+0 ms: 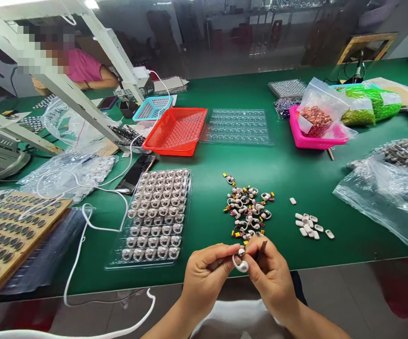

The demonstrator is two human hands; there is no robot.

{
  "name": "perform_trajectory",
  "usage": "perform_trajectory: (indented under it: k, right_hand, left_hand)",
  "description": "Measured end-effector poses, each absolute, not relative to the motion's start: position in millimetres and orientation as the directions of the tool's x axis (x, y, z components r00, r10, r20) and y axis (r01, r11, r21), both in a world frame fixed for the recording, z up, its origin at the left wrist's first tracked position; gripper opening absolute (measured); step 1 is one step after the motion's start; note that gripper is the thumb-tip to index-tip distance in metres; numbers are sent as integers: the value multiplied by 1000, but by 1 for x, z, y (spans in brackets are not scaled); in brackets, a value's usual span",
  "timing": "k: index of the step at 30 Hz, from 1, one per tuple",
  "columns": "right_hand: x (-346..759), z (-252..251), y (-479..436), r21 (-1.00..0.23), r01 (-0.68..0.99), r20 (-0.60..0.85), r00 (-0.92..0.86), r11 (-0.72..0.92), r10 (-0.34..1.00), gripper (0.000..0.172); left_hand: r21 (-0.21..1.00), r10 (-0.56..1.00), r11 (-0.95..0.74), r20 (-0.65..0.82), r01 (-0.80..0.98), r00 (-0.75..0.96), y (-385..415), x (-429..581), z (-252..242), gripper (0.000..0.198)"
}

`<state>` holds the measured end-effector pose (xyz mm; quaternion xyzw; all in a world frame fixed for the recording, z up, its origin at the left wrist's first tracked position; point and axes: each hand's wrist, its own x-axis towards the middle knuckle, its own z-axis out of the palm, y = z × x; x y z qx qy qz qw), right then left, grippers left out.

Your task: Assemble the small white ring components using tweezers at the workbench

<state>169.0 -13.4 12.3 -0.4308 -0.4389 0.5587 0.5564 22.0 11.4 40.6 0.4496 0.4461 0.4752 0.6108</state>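
Observation:
My left hand (209, 270) pinches a white C-shaped clip-on earbud (242, 266) at the table's near edge. Close against it, my right hand (269, 273) has thumb and forefinger on the earbud's other side, and a dark thin tool (261, 249) sticks up between its fingers. What the fingertips cover is hidden. Just beyond lies a loose pile of similar earbuds (249, 207) with yellow and dark parts attached. To the right are several small white oblong caps (308, 226). A clear tray (187, 202) filled with rows of earbuds lies to the left.
Further back stand a red basket (175, 132), an empty clear tray (239, 126) and a pink basket (316, 141) holding a bag. A phone (136, 173), a white cable (114, 230) and a board of dark discs (23, 226) lie left. A plastic bag (376, 193) lies right. Another person (87, 68) sits behind.

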Motion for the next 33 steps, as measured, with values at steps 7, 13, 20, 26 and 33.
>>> perform_trajectory:
  k: [7, 13, 20, 26, 33]
  right_hand:
    - [176, 11, -15, -993, -110, 57, -75, 49, 996, 6]
    - [194, 21, 0, -1000, -15, -12, -254, -17, 967, 11]
    - [190, 24, 2, -999, -30, -32, -194, -38, 981, 14]
    - [178, 14, -5, -988, -154, 37, -34, 32, 999, 11]
    - [174, 13, -5, -949, 5, 315, -3, 315, 949, 19]
  left_hand:
    - [881, 906, 398, -334, -254, 262, 16, 19, 47, 13]
    - [895, 885, 413, -350, -169, 309, 19, 15, 53, 17]
    - [907, 897, 400, -359, -129, 257, 19, 20, 53, 15]
    - [918, 918, 348, -293, -189, 266, 15, 22, 50, 15]
    - [892, 932, 352, -307, -283, 190, 12, 26, 47, 23]
